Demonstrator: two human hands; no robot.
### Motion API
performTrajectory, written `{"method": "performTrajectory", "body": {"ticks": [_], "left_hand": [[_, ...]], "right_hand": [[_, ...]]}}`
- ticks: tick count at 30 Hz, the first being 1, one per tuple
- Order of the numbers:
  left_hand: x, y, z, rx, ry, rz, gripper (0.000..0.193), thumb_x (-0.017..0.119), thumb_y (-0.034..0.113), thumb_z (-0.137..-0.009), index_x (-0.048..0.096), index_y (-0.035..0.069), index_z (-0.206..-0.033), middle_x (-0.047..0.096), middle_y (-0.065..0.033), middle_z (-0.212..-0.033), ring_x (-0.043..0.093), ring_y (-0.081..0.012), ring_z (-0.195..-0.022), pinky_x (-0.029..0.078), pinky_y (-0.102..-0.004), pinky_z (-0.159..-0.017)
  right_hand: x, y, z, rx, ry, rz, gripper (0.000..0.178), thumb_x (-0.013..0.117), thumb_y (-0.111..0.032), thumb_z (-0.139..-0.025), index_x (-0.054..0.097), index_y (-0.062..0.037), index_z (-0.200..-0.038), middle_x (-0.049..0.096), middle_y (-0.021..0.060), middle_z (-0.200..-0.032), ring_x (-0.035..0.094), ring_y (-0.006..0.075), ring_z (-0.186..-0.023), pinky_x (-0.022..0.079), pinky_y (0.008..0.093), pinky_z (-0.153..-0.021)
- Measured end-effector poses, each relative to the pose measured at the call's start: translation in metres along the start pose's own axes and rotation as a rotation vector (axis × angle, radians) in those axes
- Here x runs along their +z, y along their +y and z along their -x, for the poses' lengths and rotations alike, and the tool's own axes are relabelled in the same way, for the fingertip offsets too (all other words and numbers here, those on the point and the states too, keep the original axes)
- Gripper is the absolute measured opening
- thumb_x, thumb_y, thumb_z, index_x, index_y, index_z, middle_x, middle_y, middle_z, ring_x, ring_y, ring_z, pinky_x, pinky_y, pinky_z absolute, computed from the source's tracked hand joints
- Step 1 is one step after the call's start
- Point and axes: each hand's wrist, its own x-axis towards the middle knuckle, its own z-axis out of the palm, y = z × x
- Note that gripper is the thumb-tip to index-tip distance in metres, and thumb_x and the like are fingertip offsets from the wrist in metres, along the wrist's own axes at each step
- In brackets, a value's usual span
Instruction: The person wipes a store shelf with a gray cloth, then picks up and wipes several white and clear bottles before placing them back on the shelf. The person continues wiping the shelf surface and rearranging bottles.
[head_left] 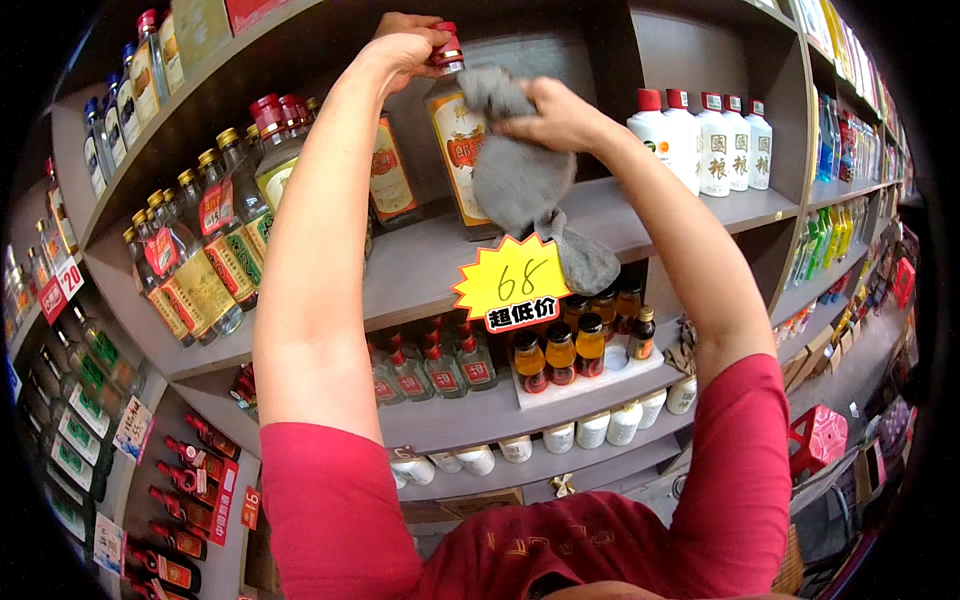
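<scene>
My left hand (405, 48) is closed round the red cap of a glass bottle (458, 145) with a cream and orange label. The bottle stands upright on the upper shelf (620, 215). In my right hand (560, 118) is a grey cloth (522, 185), pressed beside the bottle's neck and shoulder. The cloth hangs down over the bottle's right side and past the shelf edge. A similar bottle (390, 175) stands just left, partly behind my left forearm. Below the bottle, a yellow star-shaped price card (512, 282) is fixed at the shelf's front edge.
Left of my arm stand several gold-capped bottles (205, 240). White bottles with red caps (713, 145) stand to the right beyond a stretch of shelf. Lower down are small amber bottles (560, 352) in a white tray and clear bottles (435, 368). A pink box (818, 440) sits at lower right.
</scene>
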Motion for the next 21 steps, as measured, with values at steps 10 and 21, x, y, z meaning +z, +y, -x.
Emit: {"method": "performTrajectory", "body": {"ticks": [10,21], "left_hand": [[-0.016,-0.008,-0.018,0.051,0.082,-0.277,0.034,0.074,0.026,-0.075,0.062,-0.001,-0.091,0.065,-0.0116,-0.080,0.064,-0.0175,-0.067,0.054,-0.0292,-0.050],[-0.006,0.024,0.002,-0.040,0.123,-0.216,0.021,0.063,0.011,-0.082,0.062,-0.006,-0.070,0.060,-0.0116,-0.062,0.056,-0.0192,-0.051,0.044,-0.0320,-0.044]], "right_hand": [[-0.026,-0.016,-0.047,0.131,0.184,-0.348,0.067,0.065,-0.054,-0.075,0.060,0.0064,-0.104,0.062,0.0142,-0.094,0.061,0.0177,-0.082,0.048,0.0296,-0.072],[0.015,-0.003,-0.014,0.158,0.060,-0.011,0.075,0.051,-0.058,-0.083,0.052,0.0143,-0.063,0.049,0.0210,-0.053,0.053,0.0214,-0.057,0.044,0.0426,-0.057]]}}
